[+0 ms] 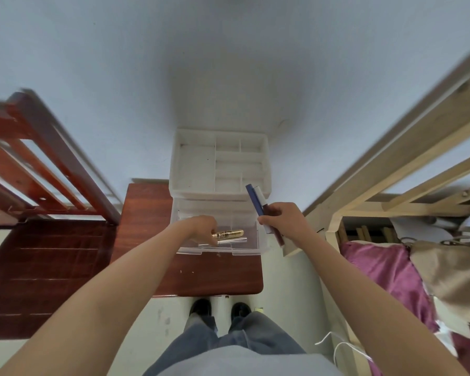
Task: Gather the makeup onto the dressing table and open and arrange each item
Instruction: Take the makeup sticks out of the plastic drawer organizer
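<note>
Bed frame (391, 158): pale wood, along the right side, with purple bedding (385, 272) and a beige bag (451, 270) on it.
Chair (38, 240): red-brown wood, at the left, just beside the table.
Table (201, 275): small, red-brown, in the middle against the far wall.
Organizer (220, 161): white plastic, on the far part of the table, its divided top tray facing up.
Drawer (244, 245): clear, pulled out toward the near side from the organizer.
Right hand (282, 218): above the drawer's right edge, fingers wrapped around a bundle of sticks.
Left hand (201, 226): inside the drawer at its left, fingers curled onto the left end of the gold tube.
Bundle: a blue stick (254, 200) and a white stick (261, 196) pointing far-left, and a dark red tube (278, 236) sticking out near-right.
Gold tube (228, 234): lying left to right in the drawer.
Silver tube (234, 240): just near of the gold one, parallel and touching it.
</note>
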The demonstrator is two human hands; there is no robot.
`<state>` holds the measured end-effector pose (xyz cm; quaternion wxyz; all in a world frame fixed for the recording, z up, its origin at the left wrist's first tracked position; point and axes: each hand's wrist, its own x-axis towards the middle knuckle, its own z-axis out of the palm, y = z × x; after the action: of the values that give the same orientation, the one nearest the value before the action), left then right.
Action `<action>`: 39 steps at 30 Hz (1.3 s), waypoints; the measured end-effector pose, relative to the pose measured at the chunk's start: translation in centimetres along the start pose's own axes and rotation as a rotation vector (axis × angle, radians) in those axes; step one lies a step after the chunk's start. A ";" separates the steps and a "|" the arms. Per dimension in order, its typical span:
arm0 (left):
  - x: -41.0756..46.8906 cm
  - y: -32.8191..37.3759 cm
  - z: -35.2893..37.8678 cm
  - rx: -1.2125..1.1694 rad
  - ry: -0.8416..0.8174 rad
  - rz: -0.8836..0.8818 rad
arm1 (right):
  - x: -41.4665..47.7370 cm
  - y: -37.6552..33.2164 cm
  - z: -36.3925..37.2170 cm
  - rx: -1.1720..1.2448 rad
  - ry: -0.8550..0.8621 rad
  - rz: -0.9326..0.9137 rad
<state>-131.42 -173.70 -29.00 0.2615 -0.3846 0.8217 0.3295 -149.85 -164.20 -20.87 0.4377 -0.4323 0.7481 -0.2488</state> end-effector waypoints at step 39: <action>-10.7 -0.1 7.1 -1.376 0.660 -0.138 | -3.3 2.5 5.0 -0.047 -0.248 0.045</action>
<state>-124.00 -163.54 -26.28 -0.2758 -0.5897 0.4409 0.6179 -145.80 -160.05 -23.74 0.5218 -0.4532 0.7035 -0.1659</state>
